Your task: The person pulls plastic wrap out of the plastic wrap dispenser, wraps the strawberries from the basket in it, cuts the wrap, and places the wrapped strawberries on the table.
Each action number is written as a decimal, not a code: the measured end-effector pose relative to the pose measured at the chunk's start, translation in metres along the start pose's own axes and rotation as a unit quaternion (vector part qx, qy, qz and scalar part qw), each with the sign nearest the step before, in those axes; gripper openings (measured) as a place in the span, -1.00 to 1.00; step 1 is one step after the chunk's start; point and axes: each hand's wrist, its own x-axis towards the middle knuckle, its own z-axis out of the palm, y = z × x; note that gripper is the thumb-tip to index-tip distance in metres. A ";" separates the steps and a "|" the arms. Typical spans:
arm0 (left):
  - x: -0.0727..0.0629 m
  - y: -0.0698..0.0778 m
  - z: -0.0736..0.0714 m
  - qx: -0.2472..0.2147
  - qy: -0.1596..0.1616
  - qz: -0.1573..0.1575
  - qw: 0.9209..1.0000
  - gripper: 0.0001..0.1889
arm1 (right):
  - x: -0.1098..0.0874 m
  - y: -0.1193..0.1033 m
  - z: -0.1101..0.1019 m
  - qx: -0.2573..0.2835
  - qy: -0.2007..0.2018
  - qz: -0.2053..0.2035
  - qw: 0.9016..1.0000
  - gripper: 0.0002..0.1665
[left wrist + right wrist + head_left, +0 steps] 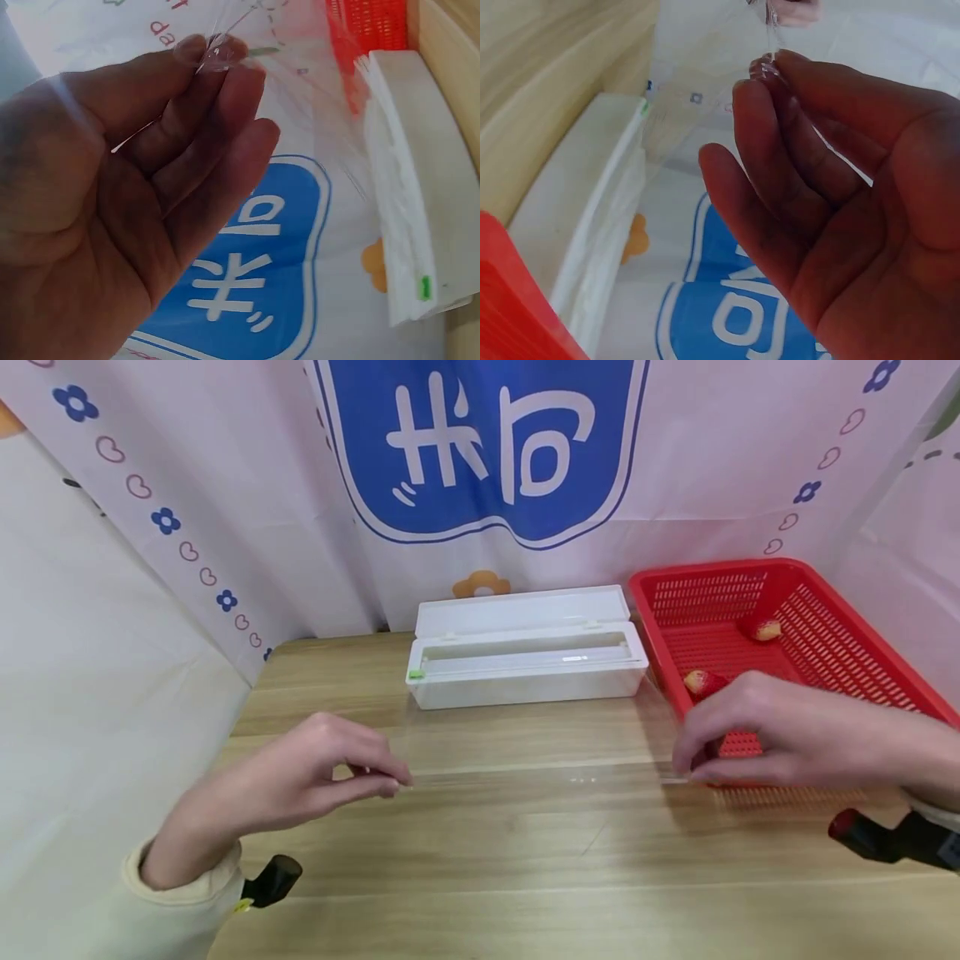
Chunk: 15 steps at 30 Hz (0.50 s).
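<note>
A sheet of clear plastic wrap (525, 774) stretches from a white wrap dispenser box (525, 688) toward me, low over the table. My left hand (315, 768) pinches its near left corner between thumb and fingertips. At the near right corner, my right hand (772, 731) pinches the film the same way, overlapping the red basket's near side in the head view. Both wrist views show film bunched at the fingertips (225, 54), with the other fingers loosely bent. The dispenser's lid (522, 612) stands tipped back, and a roll (525, 662) lies inside. A green tab (416, 674) sits at its front left.
To the right of the dispenser stands a red plastic basket (873, 647) holding two small red-and-yellow items (768, 631). A white printed cloth (247, 468) with a blue emblem hangs behind the wooden table (465, 877) and along its sides.
</note>
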 end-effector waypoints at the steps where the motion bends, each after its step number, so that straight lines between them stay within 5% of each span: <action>1: -0.001 -0.002 0.003 -0.008 -0.012 -0.008 1.000 -0.82 | 0.000 0.000 0.005 0.013 -0.005 -0.002 1.000 -0.76; 5: -0.003 -0.009 0.018 -0.045 -0.063 -0.048 0.996 -0.89 | 0.000 0.000 0.023 0.050 -0.017 -0.009 0.999 -0.82; 9: -0.004 -0.014 0.033 -0.081 -0.115 -0.112 0.984 -0.92 | -0.001 0.002 0.041 0.067 -0.020 -0.022 0.997 -0.83; 15: -0.002 -0.026 0.056 -0.091 -0.143 -0.119 0.978 -0.92 | -0.001 0.007 0.066 0.065 -0.037 -0.011 0.997 -0.77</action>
